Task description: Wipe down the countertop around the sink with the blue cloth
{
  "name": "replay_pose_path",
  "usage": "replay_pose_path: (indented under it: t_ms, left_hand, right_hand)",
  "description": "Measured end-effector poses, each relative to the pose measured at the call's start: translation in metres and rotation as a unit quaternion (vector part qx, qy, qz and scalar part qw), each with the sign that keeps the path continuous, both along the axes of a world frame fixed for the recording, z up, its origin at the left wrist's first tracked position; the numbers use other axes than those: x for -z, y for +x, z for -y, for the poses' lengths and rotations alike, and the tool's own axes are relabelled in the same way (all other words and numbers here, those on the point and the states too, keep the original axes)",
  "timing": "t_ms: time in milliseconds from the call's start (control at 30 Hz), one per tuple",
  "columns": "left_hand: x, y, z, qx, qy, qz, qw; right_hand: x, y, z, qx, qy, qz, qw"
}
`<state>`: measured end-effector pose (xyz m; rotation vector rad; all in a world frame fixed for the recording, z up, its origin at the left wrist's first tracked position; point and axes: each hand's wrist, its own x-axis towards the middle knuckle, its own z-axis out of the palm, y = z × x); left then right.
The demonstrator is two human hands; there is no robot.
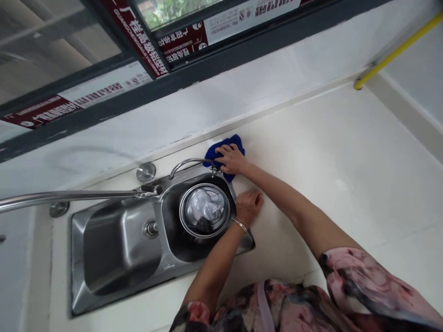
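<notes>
My right hand (231, 159) bears down on a blue cloth (238, 142), its fingers curved over the fabric. The cloth lies bunched on the counter at the back right corner of the sink, beside the thin curved faucet (188, 161). Nearer to me, my left hand (248, 206) is curled into a loose fist by the sink's right rim, and no object shows in it. A metal bowl with a perforated strainer (205, 233) sits in the right basin (173, 240). Inside it are a clear crumpled item (207, 203) and a dark scrubber (203, 225).
A large faucet (86, 196) reaches in from the left over the left basin (104, 258), which has a drain (151, 228). Two round metal caps (146, 172) stand behind the sink. A pale counter (346, 184) extends right, towards a yellow pipe (398, 50). The window frame (194, 74) runs behind.
</notes>
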<state>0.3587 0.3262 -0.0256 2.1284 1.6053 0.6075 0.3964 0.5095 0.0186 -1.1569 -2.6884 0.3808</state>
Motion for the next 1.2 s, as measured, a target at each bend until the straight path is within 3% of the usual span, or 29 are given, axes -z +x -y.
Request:
replay_pose_path:
  t_ms: [200, 367, 500, 667, 767, 833, 933, 1000, 1067, 1133, 1200]
  left_hand:
    - [-0.001, 0.001, 0.000, -0.007, -0.001, 0.007, 1.000]
    - [-0.002, 0.002, 0.001, 0.001, -0.004, 0.018, 1.000]
    - [-0.006, 0.002, -0.001, -0.001, -0.005, 0.018, 1.000]
    - [-0.013, 0.003, -0.002, -0.007, -0.083, -0.038, 0.996]
    - [-0.014, 0.006, 0.001, -0.037, -0.137, -0.076, 0.987]
    - [-0.013, 0.007, 0.002, -0.039, -0.139, -0.071, 0.987]
    - [-0.012, 0.006, 0.001, -0.013, -0.088, -0.022, 0.996]
    - [-0.011, 0.004, 0.000, 0.002, -0.047, 0.013, 0.999]
    - [-0.010, 0.004, -0.001, 0.002, -0.027, 0.027, 0.999]
    - [-0.008, 0.004, -0.001, 0.002, -0.017, 0.030, 0.999]
    - [-0.007, 0.004, 0.000, 0.005, -0.010, 0.026, 1.000]
  right_hand:
    - [-0.008, -0.012, -0.009, -0.007, 0.001, 0.087, 0.996]
    - [-0.010, -0.016, 0.001, 0.019, -0.013, 0.116, 0.993]
    - [-0.023, -0.012, 0.010, 0.011, -0.045, 0.147, 0.988]
    - [-0.037, 0.001, 0.045, -0.035, -0.099, 0.178, 0.978]
    - [-0.036, 0.019, 0.069, -0.058, -0.149, 0.132, 0.978]
    - [-0.033, 0.038, 0.072, 0.013, -0.220, 0.042, 0.975]
    - [-0.033, 0.070, 0.052, 0.174, -0.292, -0.093, 0.936]
    - [-0.035, 0.084, 0.033, 0.253, -0.270, -0.171, 0.913]
    - [-0.036, 0.083, 0.017, 0.284, -0.198, -0.231, 0.909]
    - [-0.035, 0.067, 0.010, 0.256, -0.120, -0.225, 0.932]
    - [-0.032, 0.041, 0.010, 0.183, -0.080, -0.141, 0.970]
